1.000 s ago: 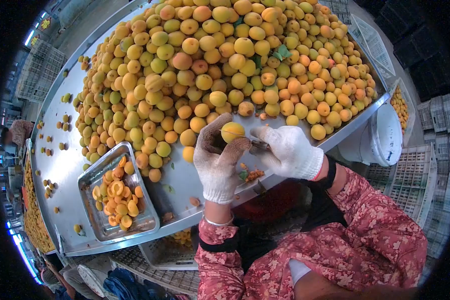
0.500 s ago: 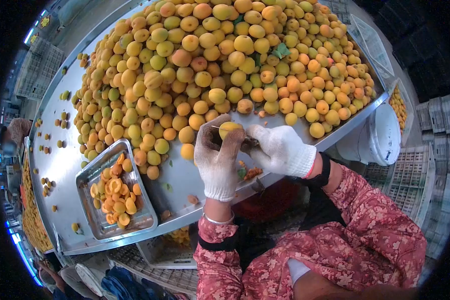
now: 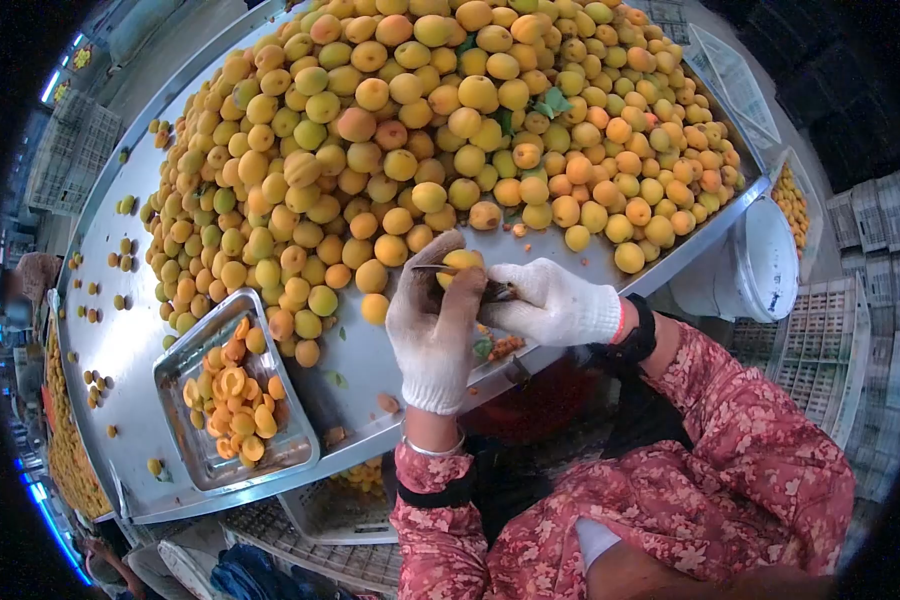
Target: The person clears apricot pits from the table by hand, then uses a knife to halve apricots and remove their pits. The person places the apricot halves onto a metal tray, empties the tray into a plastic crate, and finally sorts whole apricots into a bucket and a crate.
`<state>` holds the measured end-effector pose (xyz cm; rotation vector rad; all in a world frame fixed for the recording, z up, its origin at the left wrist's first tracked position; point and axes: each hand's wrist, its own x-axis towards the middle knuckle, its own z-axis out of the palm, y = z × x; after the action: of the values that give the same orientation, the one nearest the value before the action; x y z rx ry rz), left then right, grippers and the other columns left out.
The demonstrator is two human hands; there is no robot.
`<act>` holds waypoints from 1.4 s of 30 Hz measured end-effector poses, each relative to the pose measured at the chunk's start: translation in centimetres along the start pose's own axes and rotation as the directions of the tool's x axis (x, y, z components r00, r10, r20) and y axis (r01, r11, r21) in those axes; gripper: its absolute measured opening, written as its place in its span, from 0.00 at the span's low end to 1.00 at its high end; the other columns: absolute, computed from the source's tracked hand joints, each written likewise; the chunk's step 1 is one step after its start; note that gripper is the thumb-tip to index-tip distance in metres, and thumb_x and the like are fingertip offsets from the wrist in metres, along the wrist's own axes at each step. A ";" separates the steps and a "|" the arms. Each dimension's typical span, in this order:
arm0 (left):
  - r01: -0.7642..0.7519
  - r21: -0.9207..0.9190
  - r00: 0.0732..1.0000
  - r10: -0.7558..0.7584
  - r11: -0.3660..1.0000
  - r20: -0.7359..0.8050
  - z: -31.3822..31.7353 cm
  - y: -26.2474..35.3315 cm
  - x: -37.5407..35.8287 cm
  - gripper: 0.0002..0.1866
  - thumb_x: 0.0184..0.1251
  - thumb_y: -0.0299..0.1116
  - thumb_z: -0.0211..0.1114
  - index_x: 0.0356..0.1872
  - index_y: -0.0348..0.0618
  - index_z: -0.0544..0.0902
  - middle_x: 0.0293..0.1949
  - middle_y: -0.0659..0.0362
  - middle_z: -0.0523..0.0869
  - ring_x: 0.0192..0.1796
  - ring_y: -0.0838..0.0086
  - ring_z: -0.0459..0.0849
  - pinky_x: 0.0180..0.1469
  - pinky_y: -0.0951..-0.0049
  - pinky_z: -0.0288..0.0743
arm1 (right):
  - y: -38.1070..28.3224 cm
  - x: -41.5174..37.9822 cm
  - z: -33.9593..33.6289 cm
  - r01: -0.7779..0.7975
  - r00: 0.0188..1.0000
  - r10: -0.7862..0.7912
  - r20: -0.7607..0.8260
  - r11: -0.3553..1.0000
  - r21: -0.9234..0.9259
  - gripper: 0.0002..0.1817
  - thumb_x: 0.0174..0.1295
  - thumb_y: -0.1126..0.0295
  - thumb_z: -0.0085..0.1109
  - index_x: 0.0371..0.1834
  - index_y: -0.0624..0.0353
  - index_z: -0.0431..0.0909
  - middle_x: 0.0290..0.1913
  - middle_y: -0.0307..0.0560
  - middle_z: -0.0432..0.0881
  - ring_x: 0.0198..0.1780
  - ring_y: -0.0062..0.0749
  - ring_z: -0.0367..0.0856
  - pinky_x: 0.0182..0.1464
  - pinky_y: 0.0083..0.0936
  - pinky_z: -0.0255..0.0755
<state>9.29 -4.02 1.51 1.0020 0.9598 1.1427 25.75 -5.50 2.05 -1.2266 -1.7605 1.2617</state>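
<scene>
My left hand [image 3: 432,335], in a white knitted glove stained brown at the fingers, is closed around a yellow apricot [image 3: 460,262]. My right hand [image 3: 555,302], gloved in cleaner white, grips the dark handle [image 3: 498,291] of what looks like a small knife. A thin blade lies against the apricot, its tip showing by my left fingers. The rest of the blade is hidden by fruit and thumb. Just beyond both hands rises a big heap of whole apricots [image 3: 370,150]. To the left, a metal tray [image 3: 308,440] holds halved apricots [image 3: 235,390].
The steel table [image 3: 130,330] has a raised rim along my side. Orange scraps [image 3: 505,347] lie near my right wrist. A white bucket [image 3: 765,262] and plastic crates [image 3: 810,340] stand to the right. Another person [image 3: 35,275] is at the far left.
The view has shifted slightly. Both hands stay together at the apricot, and the right hand has turned a little with the knife handle.
</scene>
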 end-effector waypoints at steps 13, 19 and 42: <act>-0.169 0.203 0.976 0.134 0.964 0.174 0.5 -2.2 0.7 0.12 0.72 0.27 0.53 0.49 0.30 0.77 0.42 0.53 0.80 0.38 0.70 0.84 0.40 0.73 0.81 | -2.3 -0.2 -3.2 -0.156 0.955 0.160 -0.249 0.987 0.036 0.15 0.63 0.66 0.67 0.48 0.62 0.78 0.30 0.38 0.83 0.34 0.21 0.81 0.38 0.22 0.76; 0.040 0.060 0.996 -0.045 0.997 0.080 1.9 -1.4 0.1 0.08 0.68 0.24 0.53 0.42 0.32 0.78 0.40 0.52 0.79 0.36 0.68 0.84 0.37 0.73 0.82 | -0.9 -0.4 -2.6 -0.277 0.939 0.324 -0.118 0.913 0.299 0.14 0.68 0.63 0.61 0.49 0.61 0.77 0.25 0.35 0.79 0.24 0.15 0.75 0.25 0.17 0.70; -0.133 0.231 0.987 0.106 0.964 0.123 1.4 -1.9 0.0 0.06 0.68 0.18 0.52 0.40 0.37 0.76 0.47 0.57 0.76 0.41 0.73 0.81 0.33 0.79 0.80 | -0.2 1.1 -1.6 -0.166 0.966 0.214 -0.148 0.945 0.280 0.10 0.67 0.65 0.60 0.43 0.61 0.78 0.30 0.32 0.77 0.30 0.12 0.73 0.31 0.16 0.67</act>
<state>11.13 -4.44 0.02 1.3196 0.9736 1.0756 26.75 -3.96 2.73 -1.3289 -1.3225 1.4005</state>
